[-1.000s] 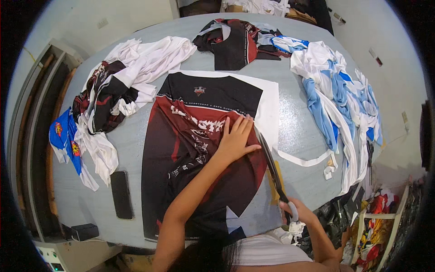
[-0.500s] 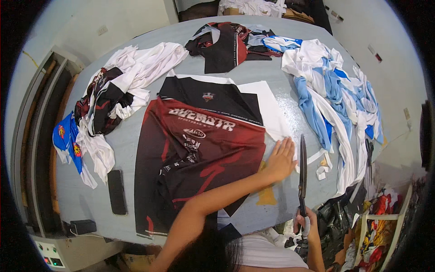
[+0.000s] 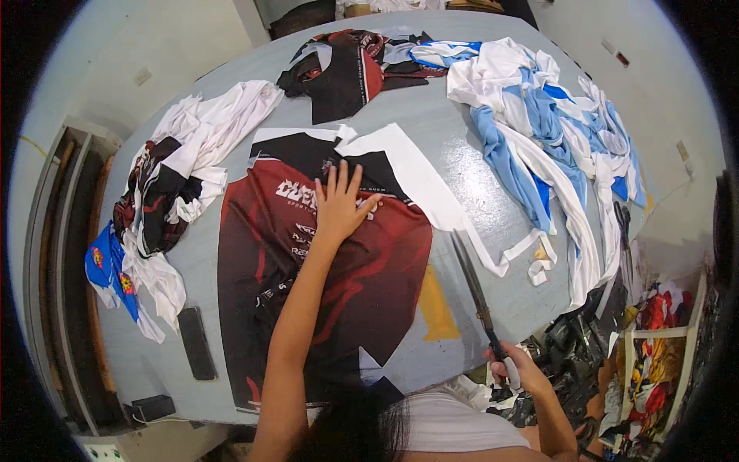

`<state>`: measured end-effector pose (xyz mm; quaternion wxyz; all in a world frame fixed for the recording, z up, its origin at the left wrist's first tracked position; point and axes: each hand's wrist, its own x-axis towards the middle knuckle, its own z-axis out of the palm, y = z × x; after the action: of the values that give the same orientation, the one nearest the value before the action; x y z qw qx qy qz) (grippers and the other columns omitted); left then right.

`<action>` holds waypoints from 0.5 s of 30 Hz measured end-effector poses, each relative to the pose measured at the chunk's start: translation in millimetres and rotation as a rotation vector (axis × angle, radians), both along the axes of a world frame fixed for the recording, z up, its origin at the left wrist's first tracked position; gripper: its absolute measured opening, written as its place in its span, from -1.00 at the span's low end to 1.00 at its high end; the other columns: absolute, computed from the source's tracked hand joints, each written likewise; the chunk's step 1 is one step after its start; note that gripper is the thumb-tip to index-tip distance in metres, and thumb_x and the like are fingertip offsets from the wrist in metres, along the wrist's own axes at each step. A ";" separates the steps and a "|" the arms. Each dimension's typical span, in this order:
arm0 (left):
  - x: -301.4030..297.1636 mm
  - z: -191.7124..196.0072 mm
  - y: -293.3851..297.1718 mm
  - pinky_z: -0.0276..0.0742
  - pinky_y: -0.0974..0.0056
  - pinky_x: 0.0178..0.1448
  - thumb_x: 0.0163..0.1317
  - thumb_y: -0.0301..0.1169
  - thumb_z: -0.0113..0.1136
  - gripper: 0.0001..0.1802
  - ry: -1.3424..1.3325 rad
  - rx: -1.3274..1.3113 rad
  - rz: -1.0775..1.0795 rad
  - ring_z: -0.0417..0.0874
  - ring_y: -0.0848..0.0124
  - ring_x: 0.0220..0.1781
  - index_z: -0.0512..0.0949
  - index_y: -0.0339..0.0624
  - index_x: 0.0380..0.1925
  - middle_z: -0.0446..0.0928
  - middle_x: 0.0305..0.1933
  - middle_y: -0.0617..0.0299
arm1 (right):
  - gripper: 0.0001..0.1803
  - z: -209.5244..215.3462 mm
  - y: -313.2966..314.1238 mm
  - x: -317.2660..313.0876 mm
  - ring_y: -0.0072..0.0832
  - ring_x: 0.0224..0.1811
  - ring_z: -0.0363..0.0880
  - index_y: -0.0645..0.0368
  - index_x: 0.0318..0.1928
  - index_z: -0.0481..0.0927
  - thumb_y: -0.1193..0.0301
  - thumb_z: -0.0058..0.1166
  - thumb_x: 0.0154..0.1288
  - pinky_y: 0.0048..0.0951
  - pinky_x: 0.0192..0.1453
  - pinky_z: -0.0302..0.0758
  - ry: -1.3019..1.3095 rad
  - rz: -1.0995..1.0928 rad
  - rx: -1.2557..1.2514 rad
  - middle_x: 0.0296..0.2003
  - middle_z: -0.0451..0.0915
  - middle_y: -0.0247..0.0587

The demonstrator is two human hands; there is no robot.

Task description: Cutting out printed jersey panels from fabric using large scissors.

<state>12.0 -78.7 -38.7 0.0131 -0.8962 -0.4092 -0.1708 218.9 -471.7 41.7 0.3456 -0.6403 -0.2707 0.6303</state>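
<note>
A dark red and black printed jersey panel (image 3: 369, 285) lies spread on the grey table (image 3: 400, 100), with white lettering and small logos. On its upper part rests my left hand (image 3: 340, 206), palm down with the fingers spread. White fabric (image 3: 423, 181) extends from under the panel's upper right edge and runs into a narrow strip. My right hand (image 3: 514, 368), at the near edge of the table, is wrapped round the handles of large fabric scissors (image 3: 479, 296). The blades point up and away, just right of the panel, and look closed.
White cloth with red-black pieces (image 3: 158, 185) lies left, beside a blue piece (image 3: 112, 262). Black-red scraps (image 3: 339, 81) lie at the far side, white and light-blue fabric (image 3: 539, 131) on the right. A phone (image 3: 197, 343) lies near left. A shelf of coloured cloth (image 3: 658, 346) stands right.
My left hand has moved from the white fabric at the right onto the panel's upper middle. The panel lies flatter. The scissors have tilted to the left, still in my right hand.
</note>
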 end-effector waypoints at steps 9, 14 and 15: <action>-27.0 15.4 -102.8 -0.21 -0.31 0.35 -0.01 0.24 0.07 -0.07 0.021 -0.133 -0.295 -0.04 0.04 0.44 0.13 0.06 0.32 -0.01 0.42 0.00 | -0.63 5.5 29.7 2.9 -0.66 -0.54 0.42 0.25 -0.18 0.41 0.26 0.20 0.18 -0.60 -0.51 0.35 0.030 0.112 -0.143 -0.50 0.45 -0.38; -57.9 48.3 -153.5 -0.23 -0.39 0.30 -0.02 0.25 0.08 -0.09 0.203 -0.345 -0.025 0.00 -0.06 0.41 0.21 -0.03 0.28 0.03 0.40 -0.03 | -0.59 14.2 37.6 13.2 -0.63 -0.56 0.42 0.24 -0.19 0.42 0.21 0.24 0.13 -0.58 -0.51 0.38 -0.033 0.182 -0.261 -0.50 0.46 -0.37; -57.6 55.0 -153.8 -0.23 -0.39 0.30 -0.02 0.25 0.08 -0.09 0.212 -0.348 -0.015 0.00 -0.06 0.41 0.21 -0.03 0.28 0.03 0.40 -0.03 | -0.59 15.6 39.2 14.0 -0.63 -0.56 0.42 0.24 -0.19 0.42 0.21 0.24 0.13 -0.58 -0.51 0.38 -0.007 0.192 -0.218 -0.50 0.46 -0.37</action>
<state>-45.6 -232.5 16.3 -0.1000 -0.9011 -0.4220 -0.0022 232.9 -432.5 57.3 0.2111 -0.6474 -0.2619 0.6839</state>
